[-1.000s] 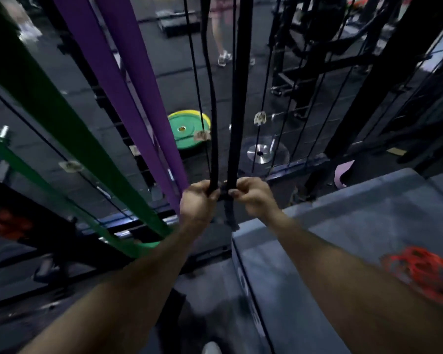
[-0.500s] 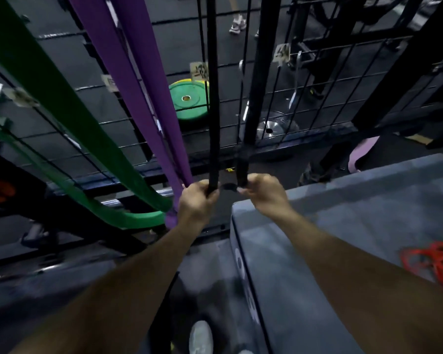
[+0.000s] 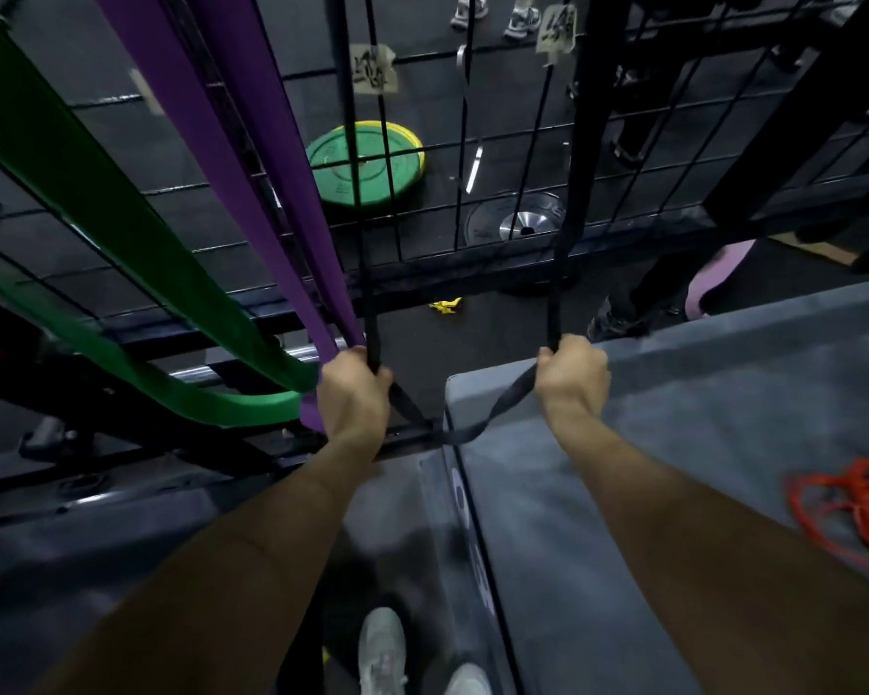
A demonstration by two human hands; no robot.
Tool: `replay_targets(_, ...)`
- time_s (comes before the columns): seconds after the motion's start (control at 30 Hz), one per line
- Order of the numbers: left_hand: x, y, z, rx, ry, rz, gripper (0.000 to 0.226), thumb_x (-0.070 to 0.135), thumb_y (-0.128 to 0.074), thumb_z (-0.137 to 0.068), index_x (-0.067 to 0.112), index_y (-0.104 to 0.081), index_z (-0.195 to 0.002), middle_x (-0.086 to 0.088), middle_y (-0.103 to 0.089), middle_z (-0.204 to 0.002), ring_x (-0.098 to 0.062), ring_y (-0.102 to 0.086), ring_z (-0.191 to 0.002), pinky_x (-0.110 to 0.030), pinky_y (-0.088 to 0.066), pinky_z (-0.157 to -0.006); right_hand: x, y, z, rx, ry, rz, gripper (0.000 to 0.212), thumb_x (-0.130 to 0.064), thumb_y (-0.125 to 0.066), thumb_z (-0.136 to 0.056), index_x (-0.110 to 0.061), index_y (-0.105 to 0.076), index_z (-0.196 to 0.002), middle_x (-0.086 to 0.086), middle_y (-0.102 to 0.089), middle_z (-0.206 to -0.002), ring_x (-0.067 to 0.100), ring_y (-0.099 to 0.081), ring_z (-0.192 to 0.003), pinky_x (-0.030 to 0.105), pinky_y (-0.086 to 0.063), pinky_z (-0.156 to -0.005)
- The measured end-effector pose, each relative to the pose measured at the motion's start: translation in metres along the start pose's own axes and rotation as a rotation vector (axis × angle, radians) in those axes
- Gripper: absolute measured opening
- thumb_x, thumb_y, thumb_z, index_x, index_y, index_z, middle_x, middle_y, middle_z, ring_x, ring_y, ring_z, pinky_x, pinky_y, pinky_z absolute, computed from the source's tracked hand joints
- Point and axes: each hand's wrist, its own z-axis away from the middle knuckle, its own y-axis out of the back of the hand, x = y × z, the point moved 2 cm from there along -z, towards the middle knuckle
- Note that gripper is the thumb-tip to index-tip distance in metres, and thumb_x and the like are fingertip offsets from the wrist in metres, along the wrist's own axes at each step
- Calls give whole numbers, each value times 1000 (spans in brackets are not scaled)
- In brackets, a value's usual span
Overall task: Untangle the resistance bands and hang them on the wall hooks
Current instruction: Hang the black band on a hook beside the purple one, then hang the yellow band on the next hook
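Both hands have moved apart: left hand (image 3: 354, 396) and right hand (image 3: 573, 376) grip the black band (image 3: 497, 413), sagging between closed fingers (image 3: 548, 356).

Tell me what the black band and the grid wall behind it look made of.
Black band: seemingly matte rubber or latex; it hangs flat and sags limply between the left hand and right hand.
Grid wall: likely dark-coated metal wire, in thin, rigid, straight squares.

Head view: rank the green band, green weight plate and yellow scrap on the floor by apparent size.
1. green band, though it hangs nearest the camera.
2. green weight plate.
3. yellow scrap.
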Motion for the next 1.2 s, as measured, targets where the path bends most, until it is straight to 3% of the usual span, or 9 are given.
replay_targets(0.1,-8,7,-8,68,-39,18,16,14,-59,-84,5,-65,-95,-20,-66,-94,-39,-62,-91,-32,-39,-68,6,9,-7,86,-6,49,16,-4,-41,-92,2,-55,-92,22,-61,-99,41,-56,-99,36,-35,-70)
replay_targets(0.2,-15,9,-9,100,-36,-4,16,18,-58,-85,9,-64,-97,-17,-66,-94,-38,-62,-89,-31,-35,-66,11,12,-8,106,-46,27,17,-4,-43,-91,3,-57,-97,24,-62,-104,43,-57,-100,42,-43,-75)
replay_targets(0.33,-26,-9,0,-40,42,89,16,16,-62,-83,4,-67,-93,-17,-67,-93,-31,-62,-90,-24,-34,-67,12,-1,4,-109,-30,57,21,-22,-54,-89,-13,-66,-105,16,-64,-114,37,-59,-107,37,-48,-86)
replay_targets(0.53,-13,-42,18,-225,-38,287,19,16,-73,-78,4,-66,-91,-7,-65,-88,-20,-60,-80,-11,-43,-59,5,-32,29,-283,56,-60,17,-24,-61,-84,-14,-70,-93,10,-70,-100,30,-64,-98,33,-49,-78)
replay_targets(0.7,5,-45,19,-246,-100,269,31,3,-65,-83,4,-63,-114,-8,-68,-102,-7,-57,-80,4,-37,-61,-10,-39,33,-348,111,-123,31,-14,-56,-88,-17,-62,-117,7,-65,-118,28,-60,-108,34,-49,-91)
replay_targets(0.9,6,-40,19,-323,-100,187,52,9,-56,-89,18,-43,-138,-3,-58,-130,-16,-58,-114,-13,-41,-84,-9,-31,31,-381,154,-158,28,-9,-47,-89,-13,-62,-113,10,-65,-111,30,-60,-105,41,-50,-92)
replay_targets(1.0,8,-36,33,-343,-71,-19,57,20,-56,-91,11,-33,-142,-12,-48,-136,-23,-58,-105,-11,-46,-82,3,-15,32,-382,109,-225,38,-7,-45,-90,-12,-56,-126,12,-60,-125,30,-55,-116,42,-46,-99)
replay_targets(1.1,21,-41,59,-394,-91,-105,56,23,-57,-90,3,-36,-139,-18,-47,-137,-32,-50,-122,-32,-42,-99,27,9,36,-358,69,-246,45,-11,-49,-91,-14,-48,-135,10,-55,-134,26,-51,-123,35,-41,-104)
replay_targets(1.2,51,-56,91,-477,-234,-117,47,18,-59,-87,6,-48,-131,-15,-53,-131,-30,-55,-115,-36,-44,-99,57,42,38,-299,6,-295,45,-13,-53,-90,-11,-47,-135,11,-55,-134,27,-50,-124,37,-39,-106)
